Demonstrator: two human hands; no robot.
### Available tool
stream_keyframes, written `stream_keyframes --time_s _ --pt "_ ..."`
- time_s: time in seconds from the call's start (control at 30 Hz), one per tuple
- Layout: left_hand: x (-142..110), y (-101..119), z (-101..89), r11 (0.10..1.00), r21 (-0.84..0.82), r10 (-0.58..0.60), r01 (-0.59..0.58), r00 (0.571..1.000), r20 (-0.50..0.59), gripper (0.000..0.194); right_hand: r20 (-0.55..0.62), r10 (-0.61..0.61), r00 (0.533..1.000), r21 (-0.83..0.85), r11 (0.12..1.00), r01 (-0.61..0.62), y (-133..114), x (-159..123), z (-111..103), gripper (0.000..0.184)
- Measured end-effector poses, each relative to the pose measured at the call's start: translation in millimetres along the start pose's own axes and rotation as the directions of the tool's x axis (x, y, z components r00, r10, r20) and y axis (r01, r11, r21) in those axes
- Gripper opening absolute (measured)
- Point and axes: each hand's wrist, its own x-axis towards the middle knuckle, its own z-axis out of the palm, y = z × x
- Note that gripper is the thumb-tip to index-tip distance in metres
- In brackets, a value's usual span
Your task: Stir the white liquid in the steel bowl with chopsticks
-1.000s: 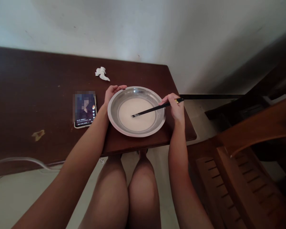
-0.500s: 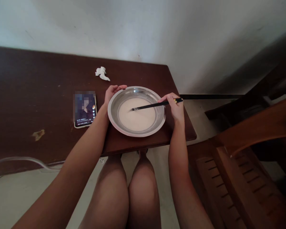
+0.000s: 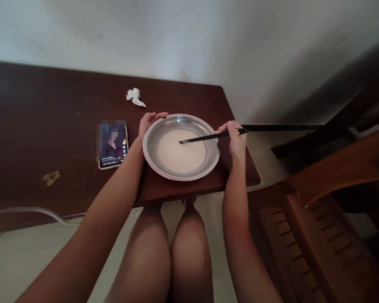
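A round steel bowl holding a white liquid sits near the right front corner of a dark wooden table. My left hand grips the bowl's far left rim, fingers curled over the edge. My right hand is closed on black chopsticks, held nearly level over the bowl's right side. Their tips touch the white liquid near the bowl's middle.
A lit phone lies flat just left of the bowl. A crumpled white tissue rests farther back. A wooden chair stands to the right of the table. A clear tube runs along the table's front left edge. A white wall is behind.
The chopstick tips moved from the near middle of the liquid toward the far side. My right hand rose and shifted slightly away. My left hand and the bowl stayed put.
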Motion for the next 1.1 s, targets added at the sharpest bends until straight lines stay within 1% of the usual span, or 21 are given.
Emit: stream_keyframes --time_s 0.03,0.07,0.1,0.2,0.27,0.33,0.4,0.47,0.5,0.57,0.63,0.67,0.73,0.8,0.83,0.87,0.9,0.97,1.03,1.07,1.1 --pt "-0.3 0.1 0.3 1.0 0.0 -0.001 0.001 1.0 0.0 0.032 -0.031 0.011 0.999 0.024 1.0 -0.01 1.5 0.4 -1.0 0.034" --pt "-0.6 0.1 0.6 1.0 -0.001 -0.001 0.001 1.0 0.002 0.032 -0.035 0.025 0.999 0.039 0.999 -0.023 2.2 0.4 -1.6 0.035" --pt "-0.9 -0.1 0.8 1.0 -0.002 0.0 0.0 1.0 0.002 0.033 -0.011 0.038 0.999 0.039 0.999 -0.038 1.8 -0.1 -1.8 0.035" --pt "-0.7 -1.0 0.4 1.0 0.003 0.017 -0.017 1.0 -0.003 0.032 0.138 0.061 0.989 -0.036 0.998 -0.056 -4.0 -2.9 0.4 0.035" --pt "0.3 -1.7 -0.6 1.0 0.007 0.025 -0.025 1.0 0.002 0.031 0.17 0.049 0.984 -0.094 0.995 -0.034 -7.1 -3.5 1.7 0.035" --pt "1.6 -2.3 -1.9 1.0 -0.003 0.026 -0.026 1.0 0.012 0.03 0.103 0.028 0.994 -0.098 0.995 -0.018 -5.8 -2.2 1.3 0.035" --pt "2.9 -2.8 -3.2 1.0 -0.008 0.023 -0.023 1.0 0.019 0.029 0.002 0.022 1.0 -0.046 0.999 -0.021 -1.4 -0.2 -0.4 0.035" --pt "3.8 -3.0 -4.3 1.0 0.002 0.021 -0.021 1.0 0.015 0.029 -0.032 0.033 0.999 0.023 0.999 -0.032 1.9 0.4 -1.6 0.036" --pt "4.0 -3.1 -4.6 1.0 0.009 0.023 -0.023 1.0 0.009 0.029 -0.009 0.039 0.999 0.043 0.998 -0.039 2.0 -0.1 -1.5 0.036" --pt "4.1 -2.9 -4.7 1.0 0.016 0.026 -0.026 1.0 0.003 0.029 0.084 0.049 0.995 0.035 0.998 -0.052 -1.0 -1.9 0.1 0.034" --pt "3.3 -2.3 -3.9 1.0 0.012 0.023 -0.023 1.0 0.004 0.029 0.171 0.05 0.984 -0.018 0.999 -0.047 -5.3 -3.5 2.0 0.033" --pt "2.7 -1.9 -3.2 1.0 0.007 0.021 -0.021 1.0 0.005 0.03 0.18 0.039 0.983 -0.043 0.999 -0.031 -6.7 -3.6 2.5 0.032" --pt "1.0 -0.8 -1.3 1.0 -0.001 0.009 -0.009 1.0 0.004 0.032 0.116 0.017 0.993 -0.068 0.998 -0.009 -6.0 -2.4 1.8 0.033" --pt "-0.8 0.1 0.6 1.0 -0.003 0.002 -0.002 1.0 0.0 0.034 0.003 0.023 1.0 -0.05 0.998 -0.023 -2.1 -0.5 -0.4 0.034" --pt "-1.4 0.3 1.3 1.0 -0.002 0.001 -0.001 1.0 -0.002 0.035 -0.031 0.04 0.999 -0.03 0.999 -0.041 -0.2 0.1 -1.4 0.036" --pt "-1.8 0.3 1.8 1.0 -0.001 0.002 -0.002 1.0 -0.003 0.035 -0.036 0.052 0.998 -0.01 0.999 -0.052 1.0 0.2 -2.1 0.036" --pt "-1.9 0.1 2.0 1.0 -0.001 0.006 -0.006 1.0 -0.002 0.034 -0.014 0.06 0.998 0.004 0.998 -0.06 1.1 -0.1 -2.2 0.037" --pt "-1.3 -0.5 1.5 1.0 -0.007 0.018 -0.018 1.0 -0.001 0.034 0.08 0.056 0.995 -0.002 0.998 -0.056 -1.6 -1.7 -0.8 0.035" --pt "-0.2 -1.2 0.3 1.0 -0.01 0.024 -0.024 1.0 0.002 0.033 0.165 0.048 0.985 -0.059 0.998 -0.038 -5.6 -3.0 1.2 0.034" --pt "0.3 -1.4 -0.3 1.0 -0.008 0.025 -0.025 1.0 0.001 0.033 0.169 0.038 0.985 -0.087 0.996 -0.023 -6.7 -3.0 1.8 0.034" --pt "0.7 -1.4 -0.8 1.0 -0.004 0.024 -0.024 1.0 0.001 0.033 0.144 0.026 0.989 -0.104 0.995 -0.011 -6.8 -2.6 1.9 0.034"
